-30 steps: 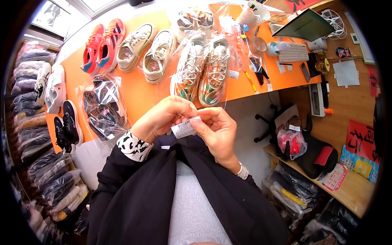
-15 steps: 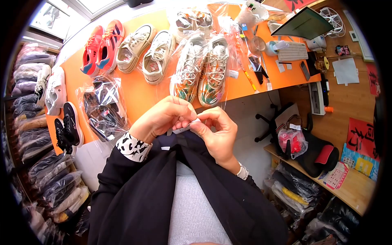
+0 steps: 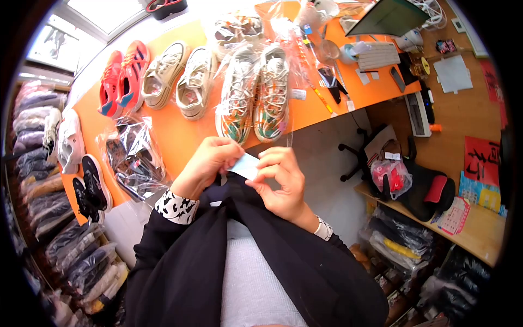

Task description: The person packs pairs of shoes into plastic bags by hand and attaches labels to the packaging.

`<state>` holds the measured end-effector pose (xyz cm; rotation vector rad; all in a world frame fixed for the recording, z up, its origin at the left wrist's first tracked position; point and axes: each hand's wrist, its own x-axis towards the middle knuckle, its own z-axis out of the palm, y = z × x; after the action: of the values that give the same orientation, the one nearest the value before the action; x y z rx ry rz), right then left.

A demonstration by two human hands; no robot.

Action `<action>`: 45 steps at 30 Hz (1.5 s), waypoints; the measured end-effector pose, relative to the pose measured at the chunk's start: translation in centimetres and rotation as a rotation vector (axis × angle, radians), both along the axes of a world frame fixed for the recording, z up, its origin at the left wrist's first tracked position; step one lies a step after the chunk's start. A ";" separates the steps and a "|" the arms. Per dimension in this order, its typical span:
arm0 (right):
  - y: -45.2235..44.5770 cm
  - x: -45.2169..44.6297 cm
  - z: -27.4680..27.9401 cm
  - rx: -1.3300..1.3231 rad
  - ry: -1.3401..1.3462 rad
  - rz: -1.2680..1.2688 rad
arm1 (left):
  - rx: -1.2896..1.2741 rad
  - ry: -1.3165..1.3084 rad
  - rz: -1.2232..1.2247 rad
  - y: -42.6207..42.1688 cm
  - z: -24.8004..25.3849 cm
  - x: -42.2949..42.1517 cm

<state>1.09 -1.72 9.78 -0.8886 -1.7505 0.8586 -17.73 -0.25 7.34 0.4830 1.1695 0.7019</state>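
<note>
A small pale blue-white slip (image 3: pixel 245 165), perhaps a label, is stretched between my hands just off the table's front edge. My left hand (image 3: pixel 207 163) pinches its left end, and the fingers of my right hand (image 3: pixel 283 184) grip its right side. Just beyond, a pair of white lace-up sneakers with orange and green patterning (image 3: pixel 271 92) lies on clear plastic. Cream canvas shoes (image 3: pixel 195 82) and coral red running shoes (image 3: pixel 132 73) stand to their left. Below the slip is the dark cloth of my jacket (image 3: pixel 234 185).
The orange table (image 3: pixel 185 131) also bears a plastic-wrapped black pair (image 3: pixel 133 152), black sneakers (image 3: pixel 93 185), a yellow pencil-like stick (image 3: pixel 322 101) and a monitor (image 3: pixel 387 19). A chair (image 3: pixel 400 169) stands right; bagged shoes (image 3: pixel 38 158) fill the left rack.
The slip now shows as a wider, flat pale blue face, where it was a small white bit between my fingertips. My hands are slightly further apart. The view has shifted.
</note>
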 end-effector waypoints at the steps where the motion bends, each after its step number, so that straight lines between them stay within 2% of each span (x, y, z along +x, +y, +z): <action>1: -0.4 0.6 -0.8 -0.075 0.064 0.042 | 0.002 -0.006 -0.021 -0.2 -1.0 -0.2; 3: -1.7 1.9 -3.0 -0.608 0.433 -0.068 | -0.022 0.041 0.271 -0.5 -3.3 -0.7; 6: 0.5 5.8 -8.0 -0.769 0.552 -0.328 | -0.102 0.080 0.485 -0.7 -5.9 -1.6; 8: 2.5 8.6 -11.6 -0.864 0.599 -0.406 | -0.109 0.105 0.475 -0.9 -6.5 -1.6; 9: 3.2 9.9 -14.4 -0.855 0.511 -0.460 | -0.118 0.129 0.481 -1.3 -6.8 -1.6; 14: 4.6 10.4 -21.6 -0.928 0.374 -0.499 | -0.117 0.161 0.435 -2.3 -7.3 -0.9; 20: 4.1 8.6 -26.4 -0.885 0.358 -0.503 | -0.100 0.188 0.413 -2.8 -7.6 -0.5; 25: 4.3 7.1 -26.4 -0.761 0.276 -0.541 | -0.096 0.197 0.444 -3.0 -7.3 -0.4; 27: 4.5 7.0 -25.3 -0.718 0.051 -0.602 | -0.088 0.199 0.457 -3.1 -7.2 -0.7; 28: 4.5 6.9 -24.4 -0.720 0.051 -0.594 | -0.092 0.198 0.466 -3.3 -7.2 -0.8; 30: 4.9 7.1 -22.9 -0.559 -0.178 -0.639 | -0.095 0.204 0.493 -3.8 -7.3 -1.2; 31: 4.9 7.9 -24.1 -0.535 -0.200 -0.648 | -0.074 0.247 0.487 -4.2 -7.5 -1.3; 32: 5.0 8.6 -24.6 -0.406 -0.356 -0.664 | -0.047 0.302 0.496 -4.6 -7.7 -1.8; 35: 4.4 10.3 -27.1 -0.424 -0.321 -0.733 | 0.043 0.377 0.544 -6.3 -7.5 -2.7; 36: 4.4 10.7 -27.0 -0.464 -0.407 -0.762 | 0.056 0.413 0.555 -7.0 -7.9 -3.1; 38: 4.1 10.3 -25.1 -0.404 -0.358 -0.783 | 0.064 0.426 0.659 -8.2 -8.1 -3.3; 39: 3.9 9.7 -23.8 -0.318 -0.353 -0.742 | 0.046 0.482 0.625 -9.1 -8.2 -3.9; 40: 3.6 8.7 -23.1 -0.293 -0.175 -0.683 | 0.048 0.462 0.660 -9.7 -7.5 -4.0; 43: 2.3 4.3 -18.2 -0.341 -0.244 -0.420 | 0.000 0.331 0.774 -11.5 -7.0 -4.1; 45: 1.2 0.9 -17.2 -0.372 -0.182 -0.211 | 0.005 0.392 0.800 -13.1 -7.4 -4.3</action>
<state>1.98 -0.54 -7.44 -1.4082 -1.6370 1.0043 -22.02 -13.30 -0.08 0.1362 1.7543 1.3327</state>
